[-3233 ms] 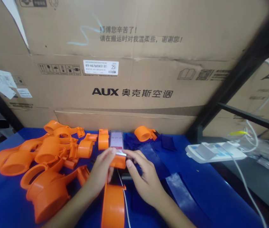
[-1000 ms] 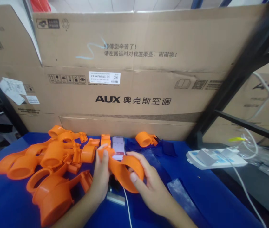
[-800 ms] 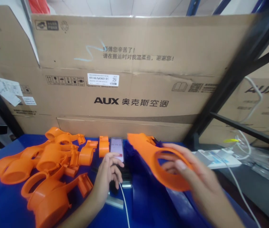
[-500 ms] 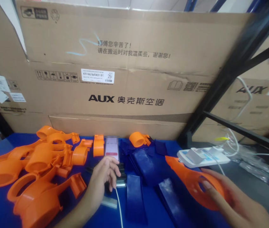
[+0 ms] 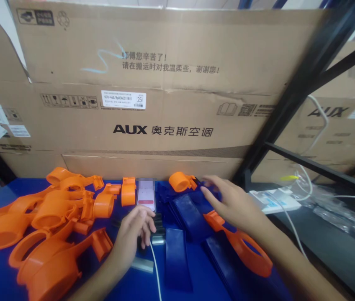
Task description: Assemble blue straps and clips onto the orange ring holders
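Observation:
My left hand [image 5: 138,228] hovers with loosely bent fingers over some black objects [image 5: 158,220]; nothing shows in its grasp. A thin white cable [image 5: 156,267] runs down from beneath it. Farther right, my right hand [image 5: 223,194] reaches forward with thumb and fingers apart, beside flat, glossy dark-blue plastic pieces [image 5: 190,215] and a small orange ring-shaped plastic part [image 5: 179,182]. Whether its fingertips touch the blue pieces I cannot tell. Another orange plastic part [image 5: 254,255], with a large ring and an arm, lies partly hidden behind my right forearm.
Orange ring parts [image 5: 52,209] are heaped on the left of the blue tabletop [image 5: 99,286]. A phone [image 5: 146,196] lies behind my left hand. A white power strip [image 5: 274,200] sits at the right. A large cardboard box [image 5: 165,104] and black frame posts [image 5: 287,88] rise behind.
My right hand has let go of the large orange part and moved forward and left to the blue pieces. My left hand stays nearly still. The view has shifted slightly.

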{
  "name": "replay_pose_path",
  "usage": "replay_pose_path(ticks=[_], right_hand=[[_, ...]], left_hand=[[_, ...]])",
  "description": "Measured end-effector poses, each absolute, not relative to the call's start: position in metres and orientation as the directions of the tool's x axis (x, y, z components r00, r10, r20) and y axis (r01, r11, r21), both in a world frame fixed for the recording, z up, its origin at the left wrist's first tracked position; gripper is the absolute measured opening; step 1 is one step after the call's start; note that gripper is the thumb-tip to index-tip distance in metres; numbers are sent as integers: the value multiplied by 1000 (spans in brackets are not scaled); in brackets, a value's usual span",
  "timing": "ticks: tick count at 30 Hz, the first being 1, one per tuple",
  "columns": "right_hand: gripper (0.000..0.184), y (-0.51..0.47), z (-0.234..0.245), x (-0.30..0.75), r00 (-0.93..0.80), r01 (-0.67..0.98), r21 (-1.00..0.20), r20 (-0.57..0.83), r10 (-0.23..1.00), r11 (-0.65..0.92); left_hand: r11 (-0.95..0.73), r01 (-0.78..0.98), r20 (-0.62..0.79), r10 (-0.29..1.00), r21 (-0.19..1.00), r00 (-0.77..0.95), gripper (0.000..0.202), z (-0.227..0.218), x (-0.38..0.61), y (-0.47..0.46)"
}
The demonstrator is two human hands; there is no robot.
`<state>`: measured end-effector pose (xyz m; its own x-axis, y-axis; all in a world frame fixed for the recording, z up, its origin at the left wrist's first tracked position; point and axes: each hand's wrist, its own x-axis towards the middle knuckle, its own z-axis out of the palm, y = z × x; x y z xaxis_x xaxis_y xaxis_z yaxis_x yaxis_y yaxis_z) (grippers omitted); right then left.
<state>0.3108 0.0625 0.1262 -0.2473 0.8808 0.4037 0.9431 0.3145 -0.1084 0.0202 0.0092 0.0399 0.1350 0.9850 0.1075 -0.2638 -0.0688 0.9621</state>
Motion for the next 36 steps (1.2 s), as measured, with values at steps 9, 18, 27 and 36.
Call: replay_pose_path(ticks=[9, 18, 27, 36], right_hand=[[42, 147, 121, 246, -250, 954, 178, 33, 968, 241], [39, 147, 140, 259, -161, 965, 235, 169, 972, 119], [41, 135, 155, 256, -176, 981, 136, 331, 927, 137], [49, 93, 188, 237, -225, 961, -15, 541, 811, 276]], left_hand=[[-56, -190, 88, 983, 980, 164, 36, 41, 21, 7], [-62, -147, 93, 972, 987, 215, 32, 42, 24, 3], [-59, -121, 88, 964, 991, 251, 30, 42, 24, 3], [-45, -236, 71, 992, 971, 102, 37, 42, 22, 11]])
